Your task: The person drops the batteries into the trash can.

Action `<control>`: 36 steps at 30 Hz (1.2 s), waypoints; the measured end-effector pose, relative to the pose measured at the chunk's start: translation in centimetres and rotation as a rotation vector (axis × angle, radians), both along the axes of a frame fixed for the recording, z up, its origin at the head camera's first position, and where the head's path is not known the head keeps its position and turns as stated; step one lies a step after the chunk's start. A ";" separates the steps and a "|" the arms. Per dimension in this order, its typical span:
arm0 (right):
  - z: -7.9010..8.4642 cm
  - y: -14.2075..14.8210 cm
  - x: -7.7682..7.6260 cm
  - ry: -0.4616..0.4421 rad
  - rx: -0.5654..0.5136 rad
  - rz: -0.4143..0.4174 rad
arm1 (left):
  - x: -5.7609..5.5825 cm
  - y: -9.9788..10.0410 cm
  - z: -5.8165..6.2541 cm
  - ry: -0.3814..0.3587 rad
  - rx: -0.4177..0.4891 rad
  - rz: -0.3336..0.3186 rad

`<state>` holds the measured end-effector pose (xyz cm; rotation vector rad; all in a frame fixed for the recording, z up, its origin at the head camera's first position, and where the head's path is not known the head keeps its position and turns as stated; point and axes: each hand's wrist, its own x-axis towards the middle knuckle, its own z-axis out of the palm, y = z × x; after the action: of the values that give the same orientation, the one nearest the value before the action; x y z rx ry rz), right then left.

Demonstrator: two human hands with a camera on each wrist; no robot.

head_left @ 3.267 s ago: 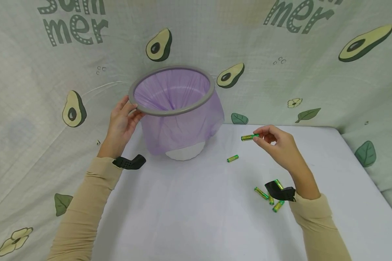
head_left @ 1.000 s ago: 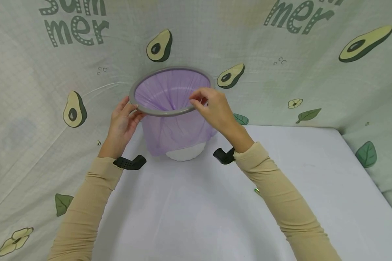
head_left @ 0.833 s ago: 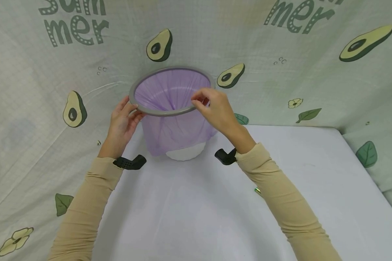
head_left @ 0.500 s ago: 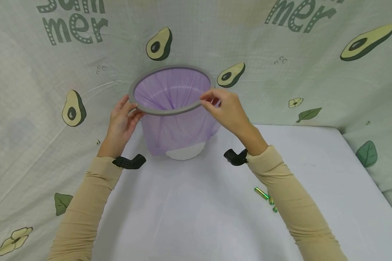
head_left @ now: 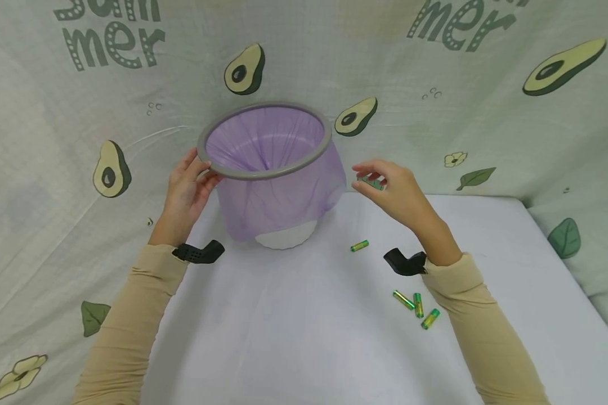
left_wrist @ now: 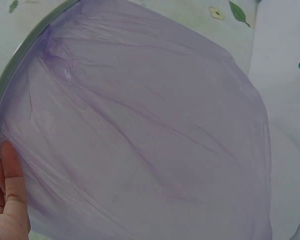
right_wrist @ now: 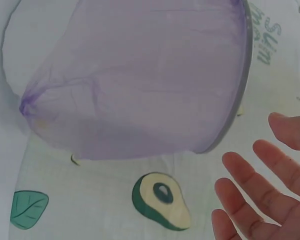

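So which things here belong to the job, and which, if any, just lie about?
Likely the job:
purple-lined bin, left fingers at its rim
four visible green batteries on the table

Likely just around:
patterned cloth
black wrist devices, worn

A lined waste bin (head_left: 255, 176) stands near the back edge of the table (head_left: 284, 332), the left hand (head_left: 185, 188) at its left side, the right hand (head_left: 396, 191) apart on its right. 1 battery (head_left: 360, 246) lies right of the bin; 3 batteries (head_left: 418, 305), nearer the right edge, farther from the back.
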<state>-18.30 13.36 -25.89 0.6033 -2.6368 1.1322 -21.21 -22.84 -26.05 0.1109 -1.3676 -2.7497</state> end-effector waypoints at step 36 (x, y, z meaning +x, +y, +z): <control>-11.3 13.0 6.8 -0.267 0.097 -0.336 | -0.1 0.1 0.0 0.020 0.008 -0.006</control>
<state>-11.47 26.37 -37.15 0.0142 -2.8819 1.0476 -21.35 -22.75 -26.07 0.0798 -1.3548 -2.7541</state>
